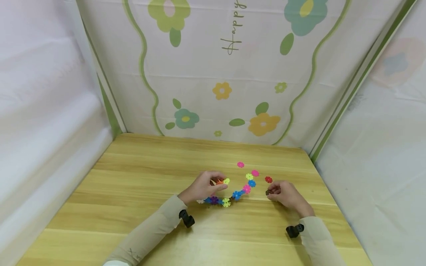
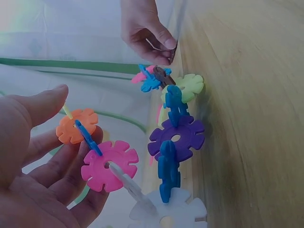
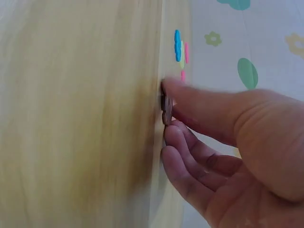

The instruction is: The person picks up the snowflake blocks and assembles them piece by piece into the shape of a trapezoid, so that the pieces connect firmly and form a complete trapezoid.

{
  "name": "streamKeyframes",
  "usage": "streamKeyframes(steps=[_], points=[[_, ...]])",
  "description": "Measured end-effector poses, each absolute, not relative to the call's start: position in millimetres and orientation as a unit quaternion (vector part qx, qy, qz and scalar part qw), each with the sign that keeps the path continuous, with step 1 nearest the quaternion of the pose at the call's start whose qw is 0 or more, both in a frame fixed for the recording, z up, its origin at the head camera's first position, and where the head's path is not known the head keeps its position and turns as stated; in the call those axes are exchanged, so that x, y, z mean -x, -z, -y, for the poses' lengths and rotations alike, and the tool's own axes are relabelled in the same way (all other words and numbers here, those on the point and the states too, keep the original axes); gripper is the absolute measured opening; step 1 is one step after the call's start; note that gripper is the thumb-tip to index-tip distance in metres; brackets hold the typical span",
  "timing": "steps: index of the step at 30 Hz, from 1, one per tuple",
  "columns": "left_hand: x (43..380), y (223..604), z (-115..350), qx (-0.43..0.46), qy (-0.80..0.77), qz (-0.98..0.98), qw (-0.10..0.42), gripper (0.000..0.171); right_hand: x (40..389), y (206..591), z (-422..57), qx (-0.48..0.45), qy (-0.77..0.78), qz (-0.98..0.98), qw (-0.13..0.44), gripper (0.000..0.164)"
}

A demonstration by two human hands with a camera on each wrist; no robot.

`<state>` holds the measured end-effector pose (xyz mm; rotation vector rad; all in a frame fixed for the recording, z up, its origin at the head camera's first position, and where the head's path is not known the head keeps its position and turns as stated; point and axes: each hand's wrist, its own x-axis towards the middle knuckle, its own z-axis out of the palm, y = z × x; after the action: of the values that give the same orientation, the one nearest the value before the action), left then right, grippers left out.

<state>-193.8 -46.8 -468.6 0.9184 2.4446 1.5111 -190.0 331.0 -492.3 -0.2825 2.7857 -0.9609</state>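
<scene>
My left hand (image 1: 204, 187) pinches the yellow end disc (image 1: 226, 181) of a chain of slotted plastic snowflake discs between thumb and fingers. In the left wrist view an orange disc (image 2: 76, 126), a pink disc (image 2: 109, 166) and a white disc (image 2: 175, 213) follow along the chain. It bends back through a purple disc (image 2: 183, 137) and several others, lying curved along the table below and right of the left hand. At the right, my right hand (image 1: 288, 194) pinches a brown disc (image 3: 167, 107) on edge, low at the tabletop.
Loose discs lie between and beyond the hands: a red disc (image 1: 268, 179), a blue disc (image 1: 252, 183), a yellow-green disc (image 1: 249, 176) and two pink ones, the farther pink disc (image 1: 240, 164) at the back. A flowered cloth (image 1: 199, 74) hangs behind the wooden table (image 1: 133, 177).
</scene>
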Motion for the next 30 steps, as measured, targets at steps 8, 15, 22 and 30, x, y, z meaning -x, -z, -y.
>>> streamKeyframes(steps=[8,15,22,30], points=[[191.1,464.8,49.7,-0.293,-0.504,-0.810,0.060,0.034,193.8,487.3,-325.3,0.096,0.321,-0.938,0.089,0.017],[190.8,460.8,52.8,-0.287,-0.520,-0.803,0.056,0.034,207.5,468.4,-302.4,0.148,0.350,-0.925,0.013,0.008],[191.7,458.8,54.4,-0.296,-0.521,-0.799,0.045,0.033,212.5,439.0,-261.8,0.192,0.416,-0.889,0.003,0.009],[192.5,456.3,56.6,-0.296,-0.522,-0.798,0.048,0.030,211.7,423.2,-222.2,0.238,0.469,-0.850,-0.006,0.010]])
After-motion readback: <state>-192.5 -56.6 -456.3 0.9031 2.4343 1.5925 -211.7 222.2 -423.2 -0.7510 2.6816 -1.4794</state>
